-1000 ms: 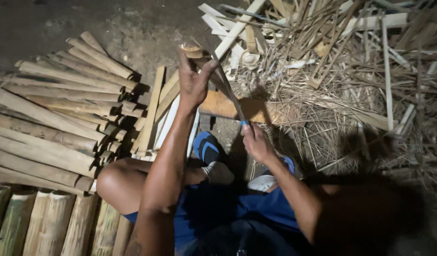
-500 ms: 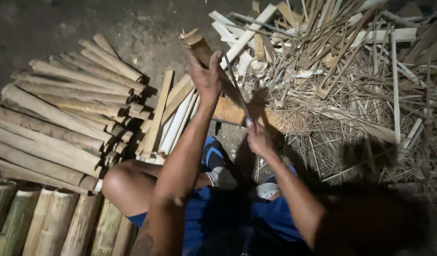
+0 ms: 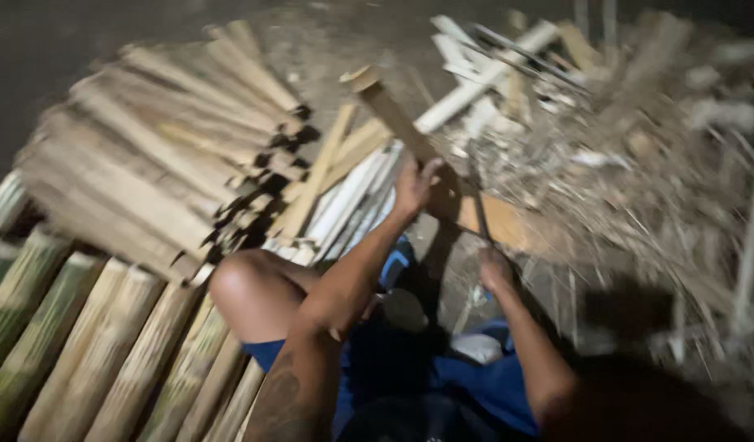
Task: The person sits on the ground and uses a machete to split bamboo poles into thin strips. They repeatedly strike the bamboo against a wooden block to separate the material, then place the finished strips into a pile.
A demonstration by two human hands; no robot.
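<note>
- No containers in view; everything lies loose on the dirt floor [image 3: 82,49].
- Left hand [image 3: 413,187]: grip closed around a bamboo piece [image 3: 391,110], holding it low on the shaft, fingers wrapped round it.
- The bamboo piece stands tilted, cut top end up and leaning to the person's left, lower end down by a flat wood block [image 3: 500,223].
- Right hand [image 3: 493,268]: grip closed on the handle of a dark blade [image 3: 478,200]; handle itself hidden in the fist.
- The blade points up from the right hand and sits just beside the bamboo piece, right of the left hand; blur means I cannot tell whether the edge touches the bamboo.
- The wood block lies on the floor between the hands and the scrap heap, partly in shadow.
- Stack of split bamboo slats [image 3: 148,164] to the person's left, ends facing the hands, piled several layers deep.
- Pale thin strips [image 3: 348,205] lie flat between that stack and the left hand.
- Whole green-tinged bamboo poles [image 3: 107,344] laid side by side at the near left, under the person's bent knee [image 3: 246,290].
- Heap of shavings and offcuts [image 3: 639,155] to the right, well blurred, mixed with white sticks.
- Person sits low, blue shorts [image 3: 475,385], both forearms stretched forward.
</note>
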